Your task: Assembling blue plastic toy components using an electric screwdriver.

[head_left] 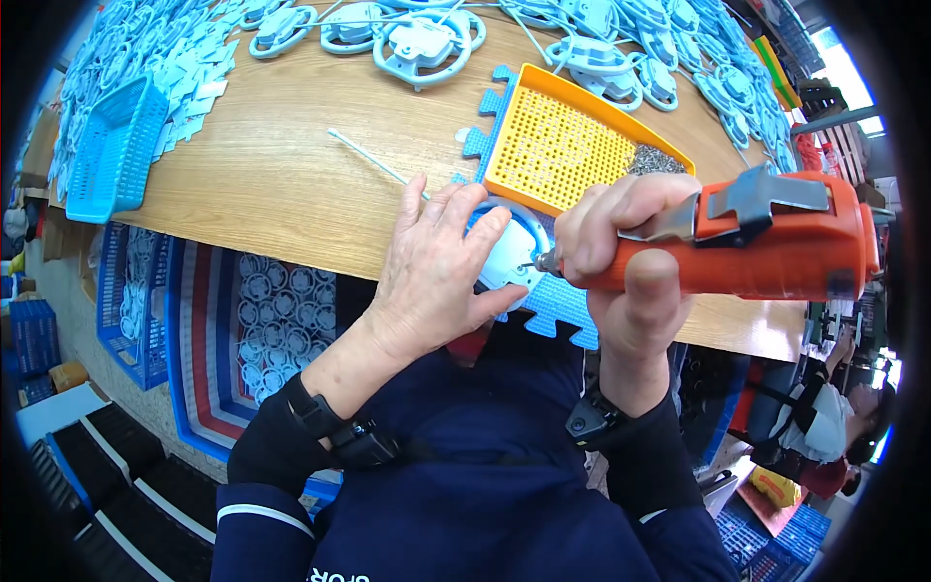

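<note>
My right hand (630, 257) is wrapped round an orange electric screwdriver (766, 238) with a metal clip along its top. The tool lies nearly level, its bit pointing left and meeting the face of a light-blue plastic housing (509, 254), or very close to it. My left hand (432, 257) steadies that housing, thumb at its near edge and fingers over its far left side. Under the housing is a blue foam mat (562, 303) with jigsaw edges. A thin pale cord (364, 155) runs from beside my left fingers across the wooden table (262, 184).
Just beyond my hands, a yellow perforated tray (606, 94) holds small metal screws (658, 160). Many similar light-blue housings (422, 44) line the table's far side. A blue basket (112, 145) sits at the left edge. Below stands a crate of round parts (281, 315). Another person (824, 417) is at right.
</note>
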The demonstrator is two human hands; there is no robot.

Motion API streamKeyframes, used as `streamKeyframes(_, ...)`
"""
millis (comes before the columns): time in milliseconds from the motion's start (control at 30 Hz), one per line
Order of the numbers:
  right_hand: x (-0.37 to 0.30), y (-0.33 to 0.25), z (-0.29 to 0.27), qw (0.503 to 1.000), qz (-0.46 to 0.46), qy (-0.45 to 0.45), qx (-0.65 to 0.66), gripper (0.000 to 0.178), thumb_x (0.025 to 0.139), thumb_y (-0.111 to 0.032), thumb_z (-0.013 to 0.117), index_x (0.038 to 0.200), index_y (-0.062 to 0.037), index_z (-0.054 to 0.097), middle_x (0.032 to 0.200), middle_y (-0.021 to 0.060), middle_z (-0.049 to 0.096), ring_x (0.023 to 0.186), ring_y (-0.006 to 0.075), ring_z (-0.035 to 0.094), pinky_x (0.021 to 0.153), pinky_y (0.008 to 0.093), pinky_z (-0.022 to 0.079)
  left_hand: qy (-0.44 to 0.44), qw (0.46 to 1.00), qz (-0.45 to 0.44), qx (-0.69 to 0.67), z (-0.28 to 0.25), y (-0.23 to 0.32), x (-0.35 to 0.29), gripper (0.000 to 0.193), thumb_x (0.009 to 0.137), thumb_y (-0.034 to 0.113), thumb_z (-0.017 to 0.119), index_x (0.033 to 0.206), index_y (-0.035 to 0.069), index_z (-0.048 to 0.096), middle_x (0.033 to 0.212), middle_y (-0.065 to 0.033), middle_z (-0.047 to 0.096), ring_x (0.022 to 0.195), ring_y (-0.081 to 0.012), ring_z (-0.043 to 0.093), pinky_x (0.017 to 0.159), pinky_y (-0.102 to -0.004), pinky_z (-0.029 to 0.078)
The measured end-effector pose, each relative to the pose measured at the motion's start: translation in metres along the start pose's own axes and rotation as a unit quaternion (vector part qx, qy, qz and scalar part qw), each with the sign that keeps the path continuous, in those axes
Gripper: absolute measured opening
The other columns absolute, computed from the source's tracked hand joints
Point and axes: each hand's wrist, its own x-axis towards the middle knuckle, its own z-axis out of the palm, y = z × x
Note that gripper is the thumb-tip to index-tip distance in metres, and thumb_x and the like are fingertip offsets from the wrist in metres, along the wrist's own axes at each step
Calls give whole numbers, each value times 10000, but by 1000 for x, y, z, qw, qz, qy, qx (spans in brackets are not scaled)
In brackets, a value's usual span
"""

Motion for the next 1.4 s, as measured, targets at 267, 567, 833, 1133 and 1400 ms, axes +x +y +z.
streamKeyframes(267,3,-1,0,987,82,31,132,201,809,-126,700,865,-21,538,675,16,541,553,77,521,492,202,412,1,999,19,-36,0,1,4,614,627,319,792,1115,34,553,1161,-160,504,1054,-340,500,904,-435,409)
streamKeyframes(567,14,6,8,985,115,85,95,214,874,-212,648,926,-70,497,645,23,530,548,130,531,518,268,446,-9,999,20,-23,-9,-2,-3,530,653,313,769,1089,82,577,1132,-156,509,1054,-347,493,902,-428,413)
streamKeyframes(833,17,-22,-40,984,-46,109,135,297,875,-299,641,984,-65,495,691,40,516,597,144,500,582,296,427,-25,987,-127,100,-89,-13,-82,645,655,304,773,1207,81,525,1162,-162,494,1096,-336,470,935,-446,358)
streamKeyframes(1133,49,32,-43,986,-13,110,122,260,871,-280,658,963,-77,525,679,32,529,615,149,502,612,310,415,19,987,9,156,-45,-89,55,650,733,251,723,1306,83,465,1284,-175,468,1152,-341,460,968,-429,376)
streamKeyframes(1400,60,53,-43,986,0,115,119,253,858,-272,675,934,-81,529,684,32,551,619,152,518,604,310,419,-34,987,-23,156,-29,-173,149,626,745,334,712,1280,93,493,1303,-144,458,1187,-328,464,958,-419,406)
